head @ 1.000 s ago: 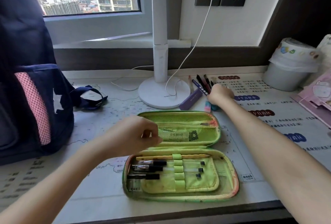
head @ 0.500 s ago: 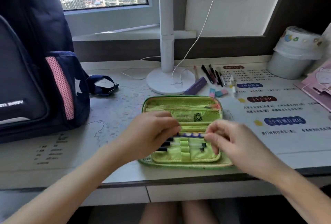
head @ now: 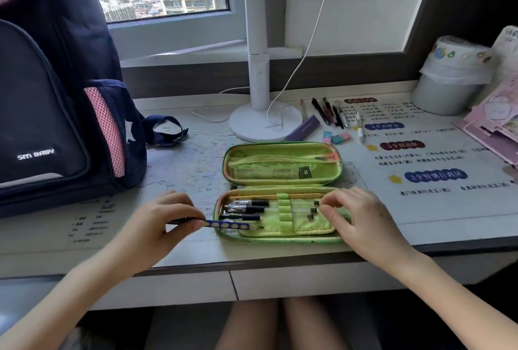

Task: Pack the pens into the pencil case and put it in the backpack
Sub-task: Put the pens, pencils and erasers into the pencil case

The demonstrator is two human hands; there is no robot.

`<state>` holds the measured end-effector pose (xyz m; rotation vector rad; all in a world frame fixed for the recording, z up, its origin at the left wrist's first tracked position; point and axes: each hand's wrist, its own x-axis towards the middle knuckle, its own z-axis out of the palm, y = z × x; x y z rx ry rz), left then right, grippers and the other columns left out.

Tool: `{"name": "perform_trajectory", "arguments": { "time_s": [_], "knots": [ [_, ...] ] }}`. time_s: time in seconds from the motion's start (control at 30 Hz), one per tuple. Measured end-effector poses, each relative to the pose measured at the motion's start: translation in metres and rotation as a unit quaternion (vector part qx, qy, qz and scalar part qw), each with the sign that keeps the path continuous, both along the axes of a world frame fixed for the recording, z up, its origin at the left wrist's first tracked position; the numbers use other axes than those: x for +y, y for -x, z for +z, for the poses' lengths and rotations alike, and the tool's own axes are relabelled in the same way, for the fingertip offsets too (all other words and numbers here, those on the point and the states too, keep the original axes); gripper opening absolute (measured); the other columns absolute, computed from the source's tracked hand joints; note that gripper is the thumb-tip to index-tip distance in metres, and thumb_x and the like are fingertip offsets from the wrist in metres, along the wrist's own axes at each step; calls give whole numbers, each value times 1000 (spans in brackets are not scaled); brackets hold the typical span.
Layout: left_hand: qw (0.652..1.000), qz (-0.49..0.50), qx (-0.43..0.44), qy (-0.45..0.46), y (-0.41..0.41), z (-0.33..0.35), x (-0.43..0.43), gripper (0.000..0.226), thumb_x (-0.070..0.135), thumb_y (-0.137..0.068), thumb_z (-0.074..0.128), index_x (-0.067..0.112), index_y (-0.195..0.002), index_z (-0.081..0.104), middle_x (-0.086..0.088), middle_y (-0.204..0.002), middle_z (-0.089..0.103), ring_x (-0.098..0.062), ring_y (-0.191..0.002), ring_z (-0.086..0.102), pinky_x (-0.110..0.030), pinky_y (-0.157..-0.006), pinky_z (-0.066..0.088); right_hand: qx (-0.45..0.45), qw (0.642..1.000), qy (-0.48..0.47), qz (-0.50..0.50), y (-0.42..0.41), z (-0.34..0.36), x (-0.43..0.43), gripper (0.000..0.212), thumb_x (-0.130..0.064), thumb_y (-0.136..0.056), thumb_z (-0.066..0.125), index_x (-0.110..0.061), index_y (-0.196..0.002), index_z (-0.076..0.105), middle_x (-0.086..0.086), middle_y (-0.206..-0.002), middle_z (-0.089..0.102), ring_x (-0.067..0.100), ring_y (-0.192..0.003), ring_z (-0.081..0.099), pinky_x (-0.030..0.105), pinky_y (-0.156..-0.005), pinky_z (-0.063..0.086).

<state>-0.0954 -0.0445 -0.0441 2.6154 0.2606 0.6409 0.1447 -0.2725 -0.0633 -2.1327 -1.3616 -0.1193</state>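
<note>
The left hand (head: pixel 157 223) alone now pinches the blue dotted pen (head: pixel 227 225) at the pencil case (head: pixel 280 240)'s left edge. The right hand (head: pixel 361 218) has released it, its loosely spread fingers resting on the case.

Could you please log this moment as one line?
left hand: pinching blue dotted pen | right hand: resting on pencil case | loose pens: by lamp

L grip (head: pixel 164 219) in pinch; R grip (head: pixel 361 218) loose.
</note>
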Motion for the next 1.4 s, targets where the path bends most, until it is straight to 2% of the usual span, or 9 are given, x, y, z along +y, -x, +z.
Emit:
{"name": "perform_trajectory", "arguments": {
  "time_s": [0.2, 0.37, 0.57, 0.7, 0.87, 0.97, 1.1, 1.23, 1.4],
  "knots": [
    [1000, -17, 12, -23, -17, -4, -7, 40, 53, -85, 47, 23, -81, 72, 12, -73, 60, -5, -73, 50, -16, -60, 44, -42, 999, 6, 5, -1, -10, 4, 32, -43, -84, 43, -21, -80, 66, -11, -79, 64, 13, -76, 57, 29, -69, 39],
    [989, -42, 42, -137, -48, -4, -26, 20, 41, -78, 56, 27, -72, 70, 13, -67, 61, -9, -67, 44, -23, -61, 35, -63, 998, 2, 5, -4, -15, 4, 29, -40, -84, 44, -21, -79, 65, -12, -79, 62, 12, -76, 55, 29, -68, 40],
    [983, -51, 121, -131, -86, 2, -40, 12, 30, -71, 69, 22, -64, 65, 9, -66, 61, -14, -63, 57, -16, -52, 32, -60, 998, 27, 22, -8, -12, 5, 25, -39, -84, 47, -23, -81, 66, -13, -81, 61, 9, -77, 53, 26, -71, 41],
    [973, -62, 184, -127, -98, 13, -36, 16, 39, -76, 66, 23, -77, 66, 10, -77, 63, -7, -71, 55, -17, -57, 34, 72, 996, 41, 42, -20, 12, 5, 9, -24, -87, 61, -21, -89, 70, -14, -84, 64, 1, -81, 57, 16, -76, 44],
    [980, -71, 177, -52, -116, 44, -13, 24, 50, -78, 58, 29, -79, 69, 17, -71, 59, 6, -63, 51, -9, -55, 38, 71, 979, -10, -190, -98, 31, 38, 18, -21, -92, 54, -9, -94, 68, 7, -79, 69, 26, -66, 63, 26, -51, 43],
    [994, -28, 106, -28, -132, 53, 0, 25, 48, -80, 57, 26, -76, 68, 13, -70, 60, -6, -62, 56, -24, -58, 45, 61, 938, 59, -337, -157, 28, 70, 26, -29, -93, 52, -8, -107, 59, 13, -95, 66, 27, -74, 55, 28, -58, 36],
    [997, 1, 68, -28, -152, 58, 6, 13, 30, -84, 62, 21, -81, 70, 9, -75, 62, -10, -65, 56, -29, -62, 47, 142, 914, 103, -366, -200, 16, 106, 35, -29, -86, 61, -4, -110, 54, 14, -102, 64, 27, -81, 56, 28, -60, 37],
    [999, -1, 50, -15, -161, 57, 13, 25, 42, -80, 56, 20, -79, 69, 6, -77, 63, -12, -66, 57, -28, -62, 46, 165, 899, 133, -383, -216, 14, 120, 14, -12, -87, 57, -1, -96, 59, 17, -102, 65, 28, -81, 60, 29, -60, 42],
    [999, 16, 22, 23, -177, 56, 37, 30, 51, -73, 48, 26, -70, 65, 7, -69, 60, -10, -65, 57, -27, -57, 42, 176, 921, 75, -339, -225, 32, 150, 19, -14, -86, 60, 0, -99, 63, 14, -96, 65, 26, -79, 58, 23, -52, 37]
  ]
}}
